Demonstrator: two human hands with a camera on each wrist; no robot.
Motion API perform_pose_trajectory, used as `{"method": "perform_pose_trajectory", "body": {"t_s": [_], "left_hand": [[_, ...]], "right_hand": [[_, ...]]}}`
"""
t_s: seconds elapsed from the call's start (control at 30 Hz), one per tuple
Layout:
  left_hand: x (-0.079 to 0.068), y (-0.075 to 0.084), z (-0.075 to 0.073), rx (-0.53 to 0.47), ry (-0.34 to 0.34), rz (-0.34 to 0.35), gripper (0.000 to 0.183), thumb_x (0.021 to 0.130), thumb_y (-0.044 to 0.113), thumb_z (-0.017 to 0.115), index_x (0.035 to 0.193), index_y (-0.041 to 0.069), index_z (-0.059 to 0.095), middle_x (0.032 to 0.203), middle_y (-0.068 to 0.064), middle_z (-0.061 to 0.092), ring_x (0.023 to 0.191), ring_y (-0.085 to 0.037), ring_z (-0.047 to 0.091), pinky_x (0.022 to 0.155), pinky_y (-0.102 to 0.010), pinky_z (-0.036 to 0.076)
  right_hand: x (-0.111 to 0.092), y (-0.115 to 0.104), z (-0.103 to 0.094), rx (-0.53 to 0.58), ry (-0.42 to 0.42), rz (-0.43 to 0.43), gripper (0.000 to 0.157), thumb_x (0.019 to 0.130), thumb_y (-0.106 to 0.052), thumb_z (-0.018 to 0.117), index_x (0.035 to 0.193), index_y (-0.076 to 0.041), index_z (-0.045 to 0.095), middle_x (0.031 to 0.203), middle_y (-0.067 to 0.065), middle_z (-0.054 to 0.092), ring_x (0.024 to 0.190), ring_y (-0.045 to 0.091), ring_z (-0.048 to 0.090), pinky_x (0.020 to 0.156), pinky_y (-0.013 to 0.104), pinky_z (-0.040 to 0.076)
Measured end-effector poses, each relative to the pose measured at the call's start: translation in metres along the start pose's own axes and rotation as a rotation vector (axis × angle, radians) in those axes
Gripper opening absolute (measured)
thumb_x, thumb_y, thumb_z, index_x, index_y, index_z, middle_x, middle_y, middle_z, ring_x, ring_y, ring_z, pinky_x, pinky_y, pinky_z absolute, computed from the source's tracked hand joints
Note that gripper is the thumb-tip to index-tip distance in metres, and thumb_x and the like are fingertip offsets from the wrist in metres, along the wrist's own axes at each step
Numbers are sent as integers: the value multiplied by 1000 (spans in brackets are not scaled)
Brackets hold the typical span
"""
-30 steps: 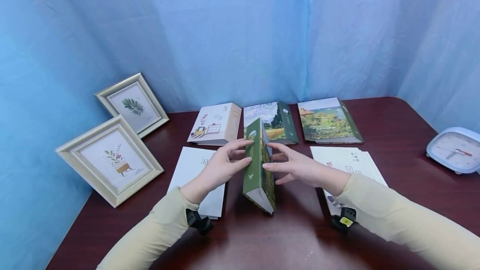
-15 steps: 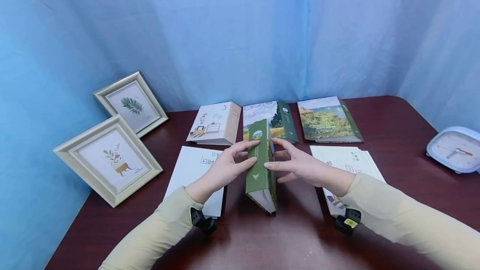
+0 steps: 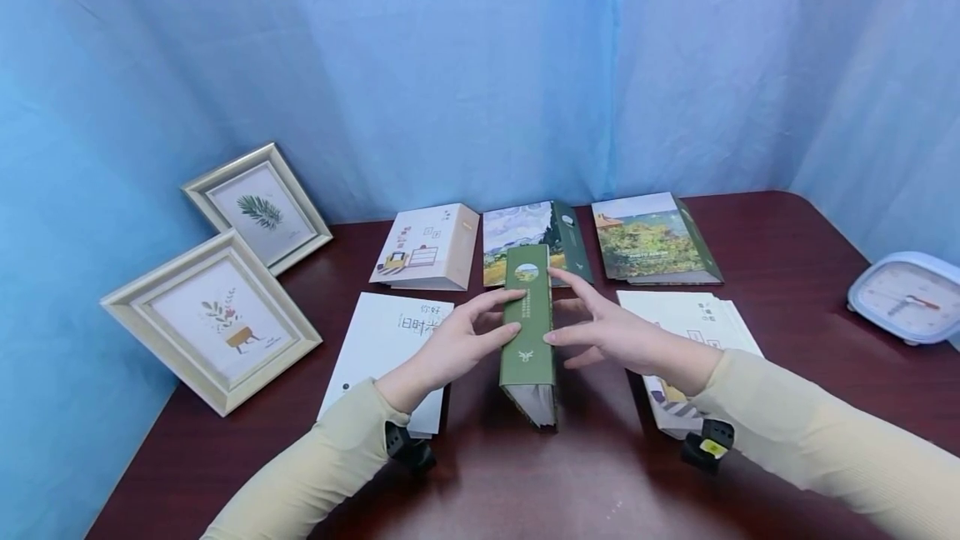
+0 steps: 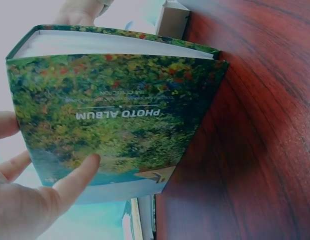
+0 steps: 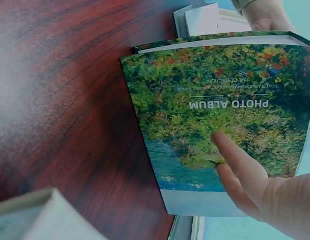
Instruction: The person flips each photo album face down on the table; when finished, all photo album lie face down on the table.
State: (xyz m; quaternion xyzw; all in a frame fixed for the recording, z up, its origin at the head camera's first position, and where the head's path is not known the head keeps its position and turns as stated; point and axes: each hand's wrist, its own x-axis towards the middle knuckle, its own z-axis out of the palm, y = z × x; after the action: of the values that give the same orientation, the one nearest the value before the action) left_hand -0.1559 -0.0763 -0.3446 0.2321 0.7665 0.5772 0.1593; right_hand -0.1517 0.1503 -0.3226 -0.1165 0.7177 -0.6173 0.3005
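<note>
A green-spined photo album (image 3: 528, 332) stands on its long page edge at mid-table in the head view, spine up. Its painted garden cover (image 4: 115, 85) fills much of the left wrist view. My left hand (image 3: 453, 344) touches the album's left side, index finger near the spine edge and thumb lying on the cover. From the opposite side, my right hand (image 3: 611, 332) rests its fingertips against the other cover (image 5: 220, 75). The fingers of both hands are fairly straight, and the album is steadied between them.
Behind stand a white album box (image 3: 427, 244), a landscape-covered one (image 3: 517, 223) and a garden-covered one (image 3: 652, 240). White albums lie at left (image 3: 382, 340) and right (image 3: 690, 315). Two picture frames (image 3: 217, 315) lean far left; a clock (image 3: 907, 298) stands far right.
The album has turned from leaning left to nearly upright, so its spine faces up more squarely. Both hands have shifted slightly right with it.
</note>
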Motion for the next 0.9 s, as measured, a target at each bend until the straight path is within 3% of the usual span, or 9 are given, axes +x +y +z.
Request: {"method": "perform_pose_trajectory", "body": {"t_s": [0.13, 0.23, 0.33, 0.47, 0.57, 0.77, 0.9], "left_hand": [[-1, -4, -1, -77, -77, -6, 50, 97, 12, 53, 145, 11, 38, 142, -16, 42, 124, -31, 51, 89, -34, 52], [-1, -11, -2, -138, -170, 2, 57, 97, 12, 53, 149, 16, 29, 152, -11, 29, 131, -33, 44, 93, -36, 50], [-1, -17, -2, -115, -239, 16, 65, 98, 16, 52, 153, 25, 18, 158, -3, 15, 136, -30, 38, 98, -36, 47], [-1, -23, 1, 5, -252, 56, 71, 98, 27, 52, 153, 32, 8, 160, 3, 8, 139, -26, 34, 105, -37, 40], [-1, -25, 5, 37, -246, 88, 75, 97, 30, 54, 154, 30, 4, 160, 0, 7, 140, -28, 31, 108, -44, 36], [0, -30, 12, 23, -250, 76, 87, 94, 19, 60, 153, 34, -1, 159, 9, -10, 145, -30, 18, 103, -43, 42], [2, -28, 16, 15, -242, 61, 96, 90, 10, 65, 151, 39, -4, 158, 15, -14, 146, -24, 14, 104, -42, 40]], "right_hand": [[-2, 2, -4, 20, -19, -4, 91, 91, -15, 60, 153, -24, -7, 154, 29, -1, 127, 48, 42, 92, 54, 47], [-6, 2, -8, 22, -30, -11, 91, 92, -13, 59, 153, -23, -9, 153, 30, -1, 124, 45, 46, 92, 53, 48], [-10, 2, -13, 14, -43, -19, 91, 93, -12, 58, 153, -21, -10, 153, 31, 2, 122, 40, 49, 90, 51, 50], [-14, 2, -17, 11, -55, -29, 92, 92, -12, 60, 153, -18, -9, 152, 32, 7, 120, 36, 51, 89, 48, 51], [-16, 3, -19, 13, -60, -32, 93, 91, -10, 60, 153, -15, -8, 151, 34, 8, 122, 37, 49, 90, 46, 51], [-19, 3, -24, -6, -70, -25, 93, 90, -10, 62, 153, -14, -7, 151, 35, 9, 131, 49, 35, 92, 45, 51], [-18, 1, -27, -3, -71, -32, 93, 90, -10, 61, 153, -13, -8, 150, 35, 12, 123, 40, 48, 91, 46, 51]]}}
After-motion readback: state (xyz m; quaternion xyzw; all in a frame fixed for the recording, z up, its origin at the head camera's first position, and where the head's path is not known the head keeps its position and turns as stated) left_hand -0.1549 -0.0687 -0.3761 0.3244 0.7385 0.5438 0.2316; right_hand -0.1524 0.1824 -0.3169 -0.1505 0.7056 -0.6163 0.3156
